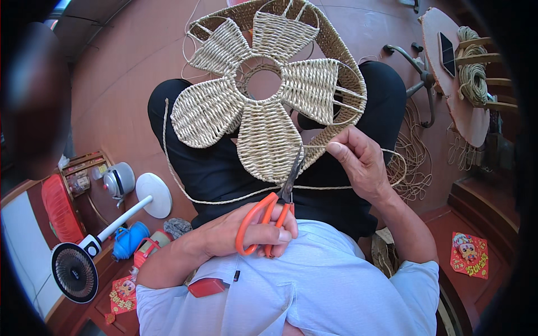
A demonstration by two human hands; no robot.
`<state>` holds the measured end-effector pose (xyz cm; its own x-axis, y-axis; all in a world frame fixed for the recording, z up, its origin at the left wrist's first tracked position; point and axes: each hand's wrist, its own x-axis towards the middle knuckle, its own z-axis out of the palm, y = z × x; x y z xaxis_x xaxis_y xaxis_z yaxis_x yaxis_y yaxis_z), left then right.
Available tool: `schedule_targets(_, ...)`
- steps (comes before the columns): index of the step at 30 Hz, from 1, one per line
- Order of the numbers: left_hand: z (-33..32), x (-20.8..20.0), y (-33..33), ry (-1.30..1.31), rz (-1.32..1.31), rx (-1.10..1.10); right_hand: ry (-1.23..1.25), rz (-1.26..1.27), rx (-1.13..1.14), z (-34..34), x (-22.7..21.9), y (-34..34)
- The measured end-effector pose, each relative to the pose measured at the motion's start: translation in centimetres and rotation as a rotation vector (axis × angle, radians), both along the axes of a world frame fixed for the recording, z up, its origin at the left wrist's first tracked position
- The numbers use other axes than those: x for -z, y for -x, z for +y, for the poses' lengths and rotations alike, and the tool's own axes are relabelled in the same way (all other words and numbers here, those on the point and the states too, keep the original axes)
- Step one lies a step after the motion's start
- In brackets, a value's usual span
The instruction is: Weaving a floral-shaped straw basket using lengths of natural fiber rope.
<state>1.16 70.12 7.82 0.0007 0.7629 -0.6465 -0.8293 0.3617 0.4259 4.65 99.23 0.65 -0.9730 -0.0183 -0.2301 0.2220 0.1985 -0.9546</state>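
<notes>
A woven straw-coloured flower-shaped piece (pixel 269 143), with several petals round an open ring, rests over my lap. Some petals are fully woven; others still show bare cords at their outer ends. My left hand (pixel 263 229) grips scissors (pixel 256 224) by their orange handles. Their dark blades point up along the edge of the lowest petal, beside a cord there; whether they touch the cord I cannot tell. Between thumb and fingers, my right hand (pixel 358 159) pinches a thin twisted cord (pixel 316 147) that runs to that petal's right edge. Another length of cord (pixel 224 200) trails across my dark trousers.
A woven curved band (pixel 353 73) rises behind the flower. Loose cord (pixel 412 162) lies in a tangle on the floor at right, near a chair base (pixel 426 81). Coiled rope (pixel 473 73) and a phone (pixel 446 54) are farther right. At left stands a fan (pixel 74 273).
</notes>
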Motion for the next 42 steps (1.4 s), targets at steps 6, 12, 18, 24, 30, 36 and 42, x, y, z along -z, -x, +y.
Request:
schedule_targets(6, 1.5, 1.3, -0.3, 0.016, 0.006, -0.079, -0.04, 0.037, -0.018, 0.1, 0.0, 0.1)
schedule_targets(12, 3.5, 1.7, -0.6, 0.028, -0.053, -0.221, -0.007, 0.026, -0.024, 0.1, 0.1, 0.3)
schedule_targets(18, 4.1, 1.9, -0.9, 0.041, -0.033, -0.264, -0.038, 0.08, -0.036, 0.2, 0.3, 0.1)
schedule_targets(24, 4.6, 1.5, -1.1, 0.044, 0.019, -0.278, -0.02, 0.021, -0.05, 0.3, 0.3, 0.1)
schedule_targets(30, 1.5, -1.4, -0.1, 0.004, 0.214, -0.072, 0.474, -0.16, 0.185, 2.6, 0.0, 0.3)
schedule_targets(36, -13.2, 1.1, 2.1, 0.65, 1.072, -0.968, 0.469, 0.115, 0.386, 8.1, -3.7, 5.0)
schedule_targets(42, -27.9, 21.9, -1.0, 1.221, 0.67, -0.56, -0.162, 0.22, 0.28, 7.5, -5.2, 6.8)
